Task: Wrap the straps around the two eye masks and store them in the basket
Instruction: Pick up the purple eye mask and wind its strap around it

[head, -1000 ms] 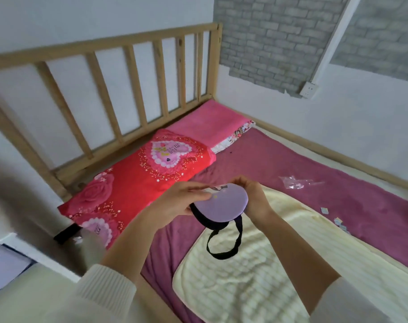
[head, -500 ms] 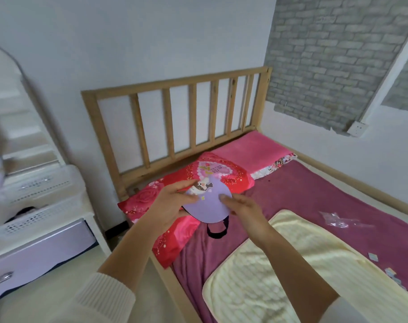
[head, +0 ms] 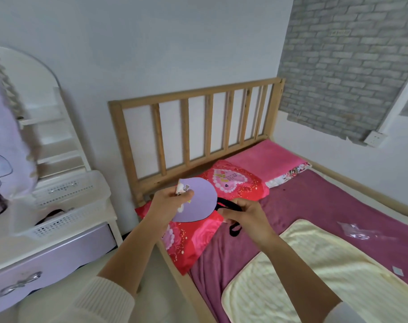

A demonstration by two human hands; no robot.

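Note:
A folded purple eye mask [head: 199, 201] with a small cartoon print is held in the air above the red pillow. My left hand [head: 169, 205] grips its left end. My right hand [head: 243, 214] pinches the mask's black strap [head: 226, 203], which runs from the mask's right edge and loops down below the hand. A white perforated basket [head: 65, 220] stands on the nightstand at the left. Something dark lies inside it; I cannot tell what it is.
A white nightstand with a purple drawer [head: 56, 255] stands beside the wooden bed frame [head: 198, 127]. On the bed lie a red heart-print pillow [head: 198, 234], a pink pillow [head: 268, 157], a maroon sheet, a pale yellow blanket [head: 291, 271] and a clear plastic wrapper [head: 354, 231].
My view has swung left, bringing the nightstand and basket into sight. Both hands carried the mask leftward over the red pillow, and my right hand moved from the mask's edge onto the strap.

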